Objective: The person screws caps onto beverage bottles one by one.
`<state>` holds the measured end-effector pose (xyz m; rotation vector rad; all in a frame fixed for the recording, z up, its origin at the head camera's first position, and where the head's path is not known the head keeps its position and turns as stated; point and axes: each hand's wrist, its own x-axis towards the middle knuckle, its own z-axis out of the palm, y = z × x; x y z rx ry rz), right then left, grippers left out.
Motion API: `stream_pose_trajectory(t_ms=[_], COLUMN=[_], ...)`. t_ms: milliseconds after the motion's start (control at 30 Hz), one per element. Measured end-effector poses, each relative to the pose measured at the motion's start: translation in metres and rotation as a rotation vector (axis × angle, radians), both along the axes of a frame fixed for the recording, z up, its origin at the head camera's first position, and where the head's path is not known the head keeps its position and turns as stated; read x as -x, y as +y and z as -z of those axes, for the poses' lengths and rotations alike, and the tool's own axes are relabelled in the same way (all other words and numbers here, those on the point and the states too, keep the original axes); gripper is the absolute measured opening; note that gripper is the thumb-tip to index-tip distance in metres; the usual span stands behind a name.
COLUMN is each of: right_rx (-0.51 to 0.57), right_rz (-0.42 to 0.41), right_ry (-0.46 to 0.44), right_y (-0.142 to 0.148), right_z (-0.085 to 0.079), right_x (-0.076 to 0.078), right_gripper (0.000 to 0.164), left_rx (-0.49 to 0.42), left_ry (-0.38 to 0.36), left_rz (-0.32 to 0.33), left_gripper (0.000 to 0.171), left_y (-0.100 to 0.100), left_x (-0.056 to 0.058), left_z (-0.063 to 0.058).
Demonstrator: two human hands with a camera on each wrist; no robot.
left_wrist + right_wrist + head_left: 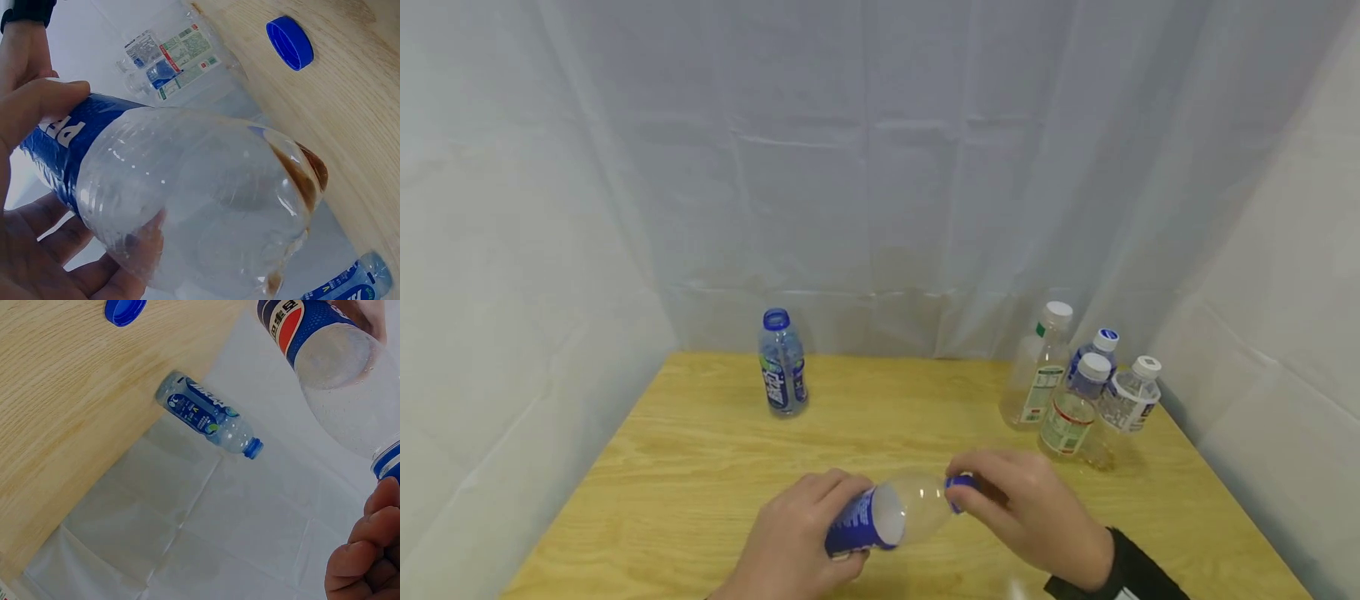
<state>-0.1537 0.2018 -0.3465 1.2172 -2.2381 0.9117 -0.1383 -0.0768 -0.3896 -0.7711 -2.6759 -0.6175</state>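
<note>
My left hand grips a clear plastic Pepsi bottle round its blue label and holds it tilted sideways, neck to the right. At the neck, the thumb and fingers of my right hand pinch the bottle's blue cap. A little brown liquid sits in the bottle's base in the left wrist view. A loose, wider blue cap lies on the table in both wrist views; in the head view it is hidden.
A blue-labelled bottle with a blue top stands at the back left of the wooden table. At the back right several white-capped bottles cluster, among them a tall clear one and a shorter one. A pale curtain hangs behind.
</note>
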Motion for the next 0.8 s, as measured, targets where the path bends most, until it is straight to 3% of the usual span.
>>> stream_pose_trajectory(t_ms=[167,300,467,567,667,800], right_rx=[-0.055,-0.078,-0.105,-0.127,-0.154,-0.185], right_rz=[-0.041,-0.069,0.038,0.118,0.154,0.142], right_ry=[-0.178,-0.224,-0.135,-0.059,-0.070,-0.012], right_y=[0.007,0.010,0.008,0.007,0.007,0.011], right_z=[-0.003,-0.005,0.000,0.003,0.002,-0.004], right_x=[-0.004,-0.004,-0.005,-0.005,-0.005,-0.006], right_gripper=[0.038,0.040,0.012,0.016,0.009,0.049], left_rx=[0.014,0.015,0.023,0.031,0.032,0.031], left_ry=[-0.040,-0.043,0.021,0.053,0.046,0.005], left_rz=[-0.002,-0.003,0.009,0.021,0.021,0.000], left_gripper=[0.067,0.067,0.067,0.068,0.067,0.066], left_y=[-0.001,-0.003,-0.002,-0.001,0.000,0.000], left_x=[0.001,0.002,0.002,0.002,0.002,0.003], left_z=[0.000,0.001,0.001,0.002,0.001,0.001])
